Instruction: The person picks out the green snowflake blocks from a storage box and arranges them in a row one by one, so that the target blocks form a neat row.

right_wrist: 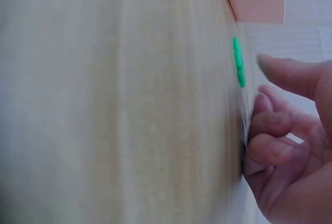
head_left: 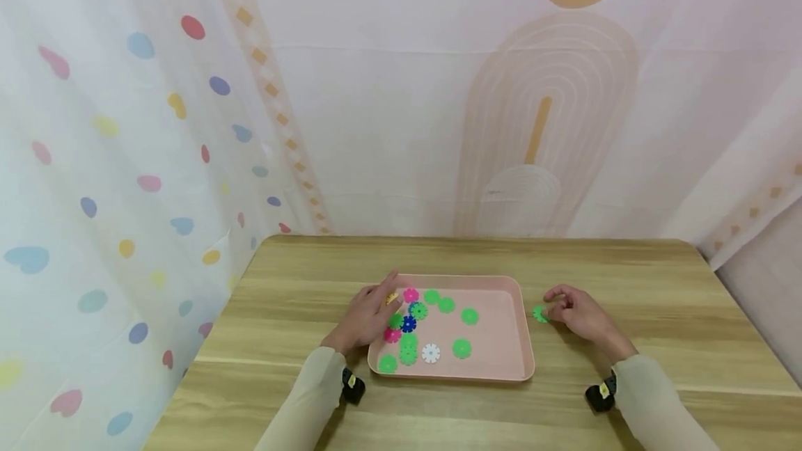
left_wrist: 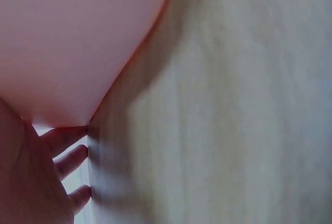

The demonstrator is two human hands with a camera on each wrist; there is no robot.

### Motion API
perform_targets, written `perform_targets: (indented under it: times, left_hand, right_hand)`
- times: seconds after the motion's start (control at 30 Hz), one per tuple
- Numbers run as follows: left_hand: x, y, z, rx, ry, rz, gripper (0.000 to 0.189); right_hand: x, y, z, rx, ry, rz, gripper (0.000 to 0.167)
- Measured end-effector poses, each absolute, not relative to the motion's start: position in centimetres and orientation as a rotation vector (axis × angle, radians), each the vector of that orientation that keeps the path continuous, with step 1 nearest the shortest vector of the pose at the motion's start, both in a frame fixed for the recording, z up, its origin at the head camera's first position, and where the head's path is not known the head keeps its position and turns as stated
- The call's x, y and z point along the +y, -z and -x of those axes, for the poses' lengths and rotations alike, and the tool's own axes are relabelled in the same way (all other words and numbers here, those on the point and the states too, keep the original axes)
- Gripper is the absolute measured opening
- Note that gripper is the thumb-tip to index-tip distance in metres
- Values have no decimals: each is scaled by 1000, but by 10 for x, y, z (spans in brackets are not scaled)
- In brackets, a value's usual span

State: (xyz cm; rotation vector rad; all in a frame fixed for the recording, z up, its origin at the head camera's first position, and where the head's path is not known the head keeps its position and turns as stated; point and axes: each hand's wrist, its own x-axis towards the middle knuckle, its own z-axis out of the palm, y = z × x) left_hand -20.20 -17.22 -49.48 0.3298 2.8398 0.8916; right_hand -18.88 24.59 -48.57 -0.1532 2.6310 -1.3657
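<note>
A pink tray (head_left: 495, 284) holds several toothed plastic discs: green (head_left: 470, 316), pink (head_left: 411, 295), dark blue (head_left: 408, 324), white (head_left: 431, 353) and a partly covered yellow one (head_left: 392, 298). At the tray's left side my left hand (head_left: 370, 315) grips the rim, thumb over the inside. In the left wrist view its other fingers (left_wrist: 72, 161) reach down along the outside to the tabletop. Right of the tray, a single green disc (right_wrist: 239, 62) lies on the table. My right hand (head_left: 576, 312) is beside it, thumb just apart from the disc and other fingers loosely curled against the wood.
Under everything is a wood-grain table (head_left: 301, 263). A patterned curtain (head_left: 388, 124) hangs behind its far edge and along the left side. Each wrist carries a small black camera (head_left: 353, 387). Most discs gather in the tray's left half.
</note>
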Motion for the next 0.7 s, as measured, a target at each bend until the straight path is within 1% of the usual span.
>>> perform_targets:
  times: [0.2, 0.47, 0.7]
  left_hand:
    - [-172, 494, 203, 2848, -857, -325, 66]
    - [-173, 496, 203, 2853, -842, -300, 65]
    - [-174, 495, 201, 2861, -839, -302, 66]
  right_hand:
    - [236, 472, 191, 2718, 1504, 141, 22]
    - [196, 448, 189, 2660, 1623, 453, 22]
    - [163, 452, 191, 2461, 1471, 640, 22]
